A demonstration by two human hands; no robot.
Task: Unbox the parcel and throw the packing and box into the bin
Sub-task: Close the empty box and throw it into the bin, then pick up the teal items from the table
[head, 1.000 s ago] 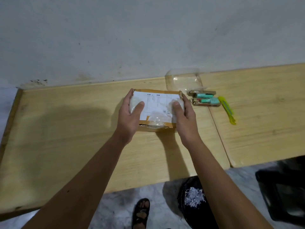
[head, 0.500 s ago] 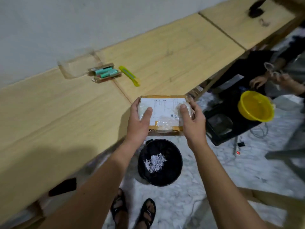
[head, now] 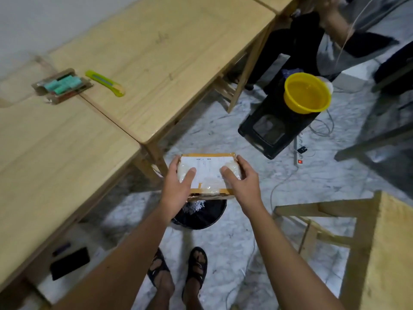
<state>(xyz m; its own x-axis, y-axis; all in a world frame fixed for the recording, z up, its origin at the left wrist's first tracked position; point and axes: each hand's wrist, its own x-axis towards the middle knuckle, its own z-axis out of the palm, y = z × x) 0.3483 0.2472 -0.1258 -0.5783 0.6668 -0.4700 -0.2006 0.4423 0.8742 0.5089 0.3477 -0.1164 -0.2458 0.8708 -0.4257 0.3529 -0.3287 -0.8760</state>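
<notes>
- Hands were both on the box (head: 206, 173): left hand (head: 178, 186) and right hand (head: 240, 184) gripped its two ends, thumbs pressed on the clear packing on top.
- Box hung in the air right over the black bin (head: 201, 217) on the floor, off the table (head: 156, 52).
- Yellow cutter (head: 105, 82) and the unpacked item (head: 62, 86) sat back on the table.

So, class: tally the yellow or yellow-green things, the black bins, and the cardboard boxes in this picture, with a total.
Yellow or yellow-green: 2, the bowl and the utility knife
Black bins: 1, the bin
Cardboard boxes: 1, the box
Total: 4
</notes>
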